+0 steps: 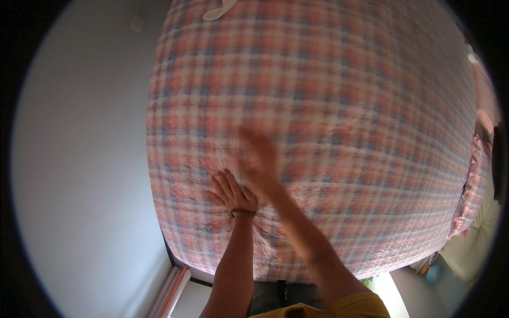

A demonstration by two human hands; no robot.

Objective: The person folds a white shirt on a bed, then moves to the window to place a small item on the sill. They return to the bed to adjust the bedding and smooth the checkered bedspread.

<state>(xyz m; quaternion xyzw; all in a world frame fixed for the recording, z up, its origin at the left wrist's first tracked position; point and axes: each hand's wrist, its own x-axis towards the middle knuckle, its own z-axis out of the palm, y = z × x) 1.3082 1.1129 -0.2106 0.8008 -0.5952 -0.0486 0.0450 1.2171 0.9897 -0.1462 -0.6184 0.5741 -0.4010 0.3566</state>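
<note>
A pink, white and blue plaid quilted cover [310,99] is spread wide over a bed. My left hand [234,194] presses palm down on it, fingers spread, with a ring on one finger and a band at the wrist; the fabric puckers near that wrist. Blurred by motion, my right hand [258,159] is just right of and beyond the left one, over the cover; whether it touches the fabric I cannot tell, and nothing shows in it. A white strip [219,11] lies on the cover at the far end.
A pale wall [79,159] runs along the left side, with a small plate [137,23] on it. At the right edge are a ruffled plaid pillow [473,190] and a cream padded surface [471,238]. Rolled material [171,292] stands at the lower left. A blue round object [434,274] is at the lower right.
</note>
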